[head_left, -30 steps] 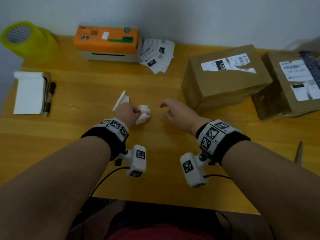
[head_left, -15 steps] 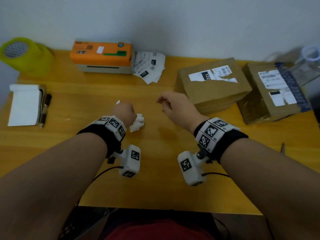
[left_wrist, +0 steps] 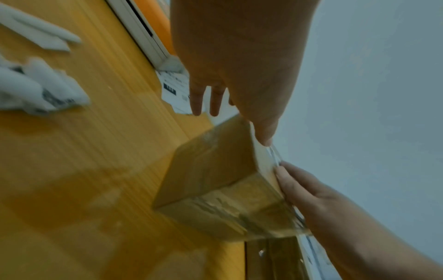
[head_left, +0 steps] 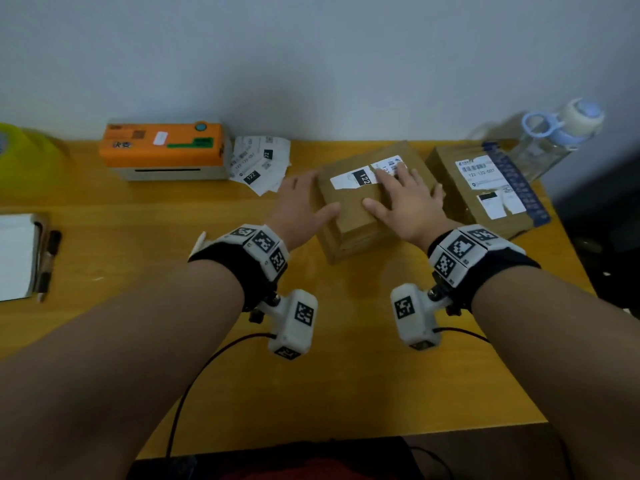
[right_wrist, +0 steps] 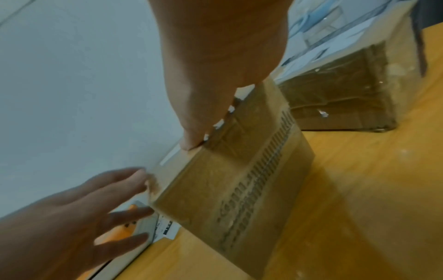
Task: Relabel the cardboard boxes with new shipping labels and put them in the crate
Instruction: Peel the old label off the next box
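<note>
Yellow wood makes up the table (head_left: 138, 237). On it, the right hand (head_left: 403, 199) lies flat with straight fingers on top of the near cardboard box (head_left: 349, 216), over its torn label (head_left: 360, 177). The left hand (head_left: 299, 206), fingers spread, touches the box's left side. A second box (head_left: 485, 188) sits just beside it. An orange printer (head_left: 162, 150) stands at the back.

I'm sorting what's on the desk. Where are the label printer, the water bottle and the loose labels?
label printer (head_left: 162, 143): head view, on its orange top.
water bottle (head_left: 540, 150): head view, on its clear body.
loose labels (head_left: 258, 164): head view, middle of the pile.
</note>
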`<state>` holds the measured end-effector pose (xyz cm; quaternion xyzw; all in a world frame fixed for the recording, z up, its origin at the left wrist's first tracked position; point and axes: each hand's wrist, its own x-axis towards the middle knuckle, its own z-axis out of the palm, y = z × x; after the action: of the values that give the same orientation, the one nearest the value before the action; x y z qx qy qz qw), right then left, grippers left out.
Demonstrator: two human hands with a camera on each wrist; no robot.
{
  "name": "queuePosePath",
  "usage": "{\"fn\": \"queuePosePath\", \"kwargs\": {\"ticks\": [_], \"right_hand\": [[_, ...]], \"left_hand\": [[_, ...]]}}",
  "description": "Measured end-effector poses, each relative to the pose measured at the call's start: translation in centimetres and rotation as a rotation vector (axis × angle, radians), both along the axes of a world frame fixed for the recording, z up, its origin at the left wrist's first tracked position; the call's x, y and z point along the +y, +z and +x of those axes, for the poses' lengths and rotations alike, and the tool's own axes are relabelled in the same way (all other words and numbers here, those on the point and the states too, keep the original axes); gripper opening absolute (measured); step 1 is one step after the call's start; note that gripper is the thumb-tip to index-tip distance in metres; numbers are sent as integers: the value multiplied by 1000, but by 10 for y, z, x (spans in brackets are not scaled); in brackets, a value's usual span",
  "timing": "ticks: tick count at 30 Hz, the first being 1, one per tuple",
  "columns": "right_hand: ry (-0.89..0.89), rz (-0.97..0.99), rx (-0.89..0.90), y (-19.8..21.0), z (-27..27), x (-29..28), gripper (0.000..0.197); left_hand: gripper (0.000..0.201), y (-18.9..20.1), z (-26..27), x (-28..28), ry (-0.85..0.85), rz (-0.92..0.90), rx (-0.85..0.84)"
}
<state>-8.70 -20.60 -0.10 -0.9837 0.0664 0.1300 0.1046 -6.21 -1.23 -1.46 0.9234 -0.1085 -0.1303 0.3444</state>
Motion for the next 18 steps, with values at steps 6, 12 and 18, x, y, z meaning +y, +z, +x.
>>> {"fn": "queuePosePath", "kwargs": {"ticks": [6,12,18], "right_hand": [[55,-178,-132,17,-8,9,39],[321,-9,-182,17,5,18,26],[336,87,71,19,22,24,40]], "left_hand": [[94,3,9,-7,-107,11,116],[88,8,10,6,-188,-89,226],[89,7,15,10,-219,-30,216]]}}
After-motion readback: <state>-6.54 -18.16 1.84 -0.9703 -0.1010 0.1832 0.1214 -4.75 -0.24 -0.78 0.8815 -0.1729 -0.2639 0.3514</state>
